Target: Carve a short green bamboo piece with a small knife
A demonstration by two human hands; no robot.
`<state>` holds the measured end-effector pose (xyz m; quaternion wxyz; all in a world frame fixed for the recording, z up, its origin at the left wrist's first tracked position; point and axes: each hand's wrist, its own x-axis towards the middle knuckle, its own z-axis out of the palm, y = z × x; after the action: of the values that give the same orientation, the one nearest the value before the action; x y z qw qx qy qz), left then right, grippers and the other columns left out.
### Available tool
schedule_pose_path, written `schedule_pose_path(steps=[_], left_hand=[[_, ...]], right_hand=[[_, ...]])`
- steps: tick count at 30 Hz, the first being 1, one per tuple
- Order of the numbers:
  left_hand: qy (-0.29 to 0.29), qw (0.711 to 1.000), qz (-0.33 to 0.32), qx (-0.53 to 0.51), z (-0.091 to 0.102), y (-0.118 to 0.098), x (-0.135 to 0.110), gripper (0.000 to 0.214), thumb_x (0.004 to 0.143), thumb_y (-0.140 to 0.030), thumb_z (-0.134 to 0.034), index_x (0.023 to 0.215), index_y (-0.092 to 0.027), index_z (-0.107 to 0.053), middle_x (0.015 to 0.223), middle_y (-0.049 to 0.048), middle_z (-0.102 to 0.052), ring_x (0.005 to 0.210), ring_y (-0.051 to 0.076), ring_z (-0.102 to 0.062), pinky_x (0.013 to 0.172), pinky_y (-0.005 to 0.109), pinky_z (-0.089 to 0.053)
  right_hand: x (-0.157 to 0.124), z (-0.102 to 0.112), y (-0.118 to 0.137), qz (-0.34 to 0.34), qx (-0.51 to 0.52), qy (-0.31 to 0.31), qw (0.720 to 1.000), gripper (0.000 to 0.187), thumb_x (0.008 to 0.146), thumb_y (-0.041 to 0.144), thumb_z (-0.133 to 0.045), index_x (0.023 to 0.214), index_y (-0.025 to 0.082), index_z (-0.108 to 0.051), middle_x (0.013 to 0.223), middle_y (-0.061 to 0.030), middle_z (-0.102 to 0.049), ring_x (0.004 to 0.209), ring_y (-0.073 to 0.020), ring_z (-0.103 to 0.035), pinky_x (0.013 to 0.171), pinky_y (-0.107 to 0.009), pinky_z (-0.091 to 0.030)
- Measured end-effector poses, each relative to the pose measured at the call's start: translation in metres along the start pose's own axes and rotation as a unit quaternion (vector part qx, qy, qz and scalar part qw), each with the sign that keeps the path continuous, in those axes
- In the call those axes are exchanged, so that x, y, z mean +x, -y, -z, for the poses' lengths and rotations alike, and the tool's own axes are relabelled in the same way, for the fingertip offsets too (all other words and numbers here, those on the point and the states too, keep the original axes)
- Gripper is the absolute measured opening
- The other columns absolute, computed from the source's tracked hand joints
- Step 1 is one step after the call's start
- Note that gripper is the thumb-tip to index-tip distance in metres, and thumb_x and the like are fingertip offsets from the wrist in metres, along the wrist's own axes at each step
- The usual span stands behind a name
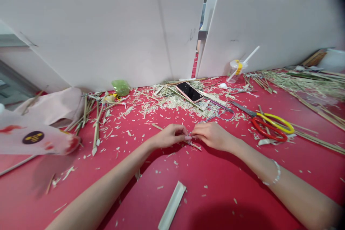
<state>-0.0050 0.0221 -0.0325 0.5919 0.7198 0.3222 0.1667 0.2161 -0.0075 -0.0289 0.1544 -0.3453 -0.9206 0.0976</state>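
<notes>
Near the middle of the red table, my left hand (172,136) is closed around a thin pale plant stick (196,147), whose two ends poke out past the fingers. My right hand (215,136) meets it fingertip to fingertip, pinching what looks like a thin cord against the stick; the fingers partly hide this spot. A blue-and-white cord (211,118) runs out on the table behind my right hand. Closer to me lies a flat, split piece of stalk (172,206).
Red-and-yellow-handled scissors (269,124) lie open at right. A phone (189,91) rests on plant shavings (169,106). Behind stand white boards (107,32) and a plastic cup with a straw (235,70). Bundled stalks (97,125) and a printed bag (35,138) are at left.
</notes>
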Motion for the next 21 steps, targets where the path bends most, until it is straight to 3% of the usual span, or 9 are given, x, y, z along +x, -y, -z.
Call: schedule_pose_path(steps=[5, 11, 21], left_hand=[[-0.017, 1.0, 0.011, -0.005, -0.004, 0.002, 0.002, 0.033, 0.076, -0.044, -0.073, 0.075, -0.014, -0.063, 0.067, 0.0007, -0.061, 0.061, 0.011, -0.053, 0.06, 0.024, -0.04], [-0.052, 0.998, 0.032, -0.001, -0.009, 0.01, 0.005, 0.031, 0.072, -0.041, -0.076, 0.077, -0.013, -0.066, 0.068, 0.0019, -0.065, 0.061, 0.012, -0.056, 0.061, 0.024, -0.041], [-0.078, 0.996, 0.036, -0.02, -0.012, 0.014, 0.007, 0.02, 0.072, -0.031, -0.07, 0.081, -0.014, -0.062, 0.072, 0.0042, -0.071, 0.069, 0.017, -0.065, 0.066, 0.027, -0.047]], right_hand=[[0.001, 0.004, 0.001, -0.008, 0.008, 0.015, 1.0, 0.02, 0.095, 0.012, -0.048, 0.096, 0.016, -0.068, 0.089, -0.0066, -0.07, 0.077, -0.0164, -0.063, 0.067, -0.025, -0.04], [0.002, 0.005, 0.003, -0.046, 0.014, 0.026, 0.999, 0.018, 0.097, 0.019, -0.049, 0.086, 0.015, -0.063, 0.084, -0.0057, -0.064, 0.075, -0.0167, -0.059, 0.065, -0.026, -0.037], [0.003, 0.004, 0.008, -0.079, 0.101, 0.032, 0.991, 0.022, 0.099, 0.023, -0.046, 0.084, 0.016, -0.059, 0.085, -0.0049, -0.062, 0.078, -0.0164, -0.057, 0.07, -0.026, -0.037]])
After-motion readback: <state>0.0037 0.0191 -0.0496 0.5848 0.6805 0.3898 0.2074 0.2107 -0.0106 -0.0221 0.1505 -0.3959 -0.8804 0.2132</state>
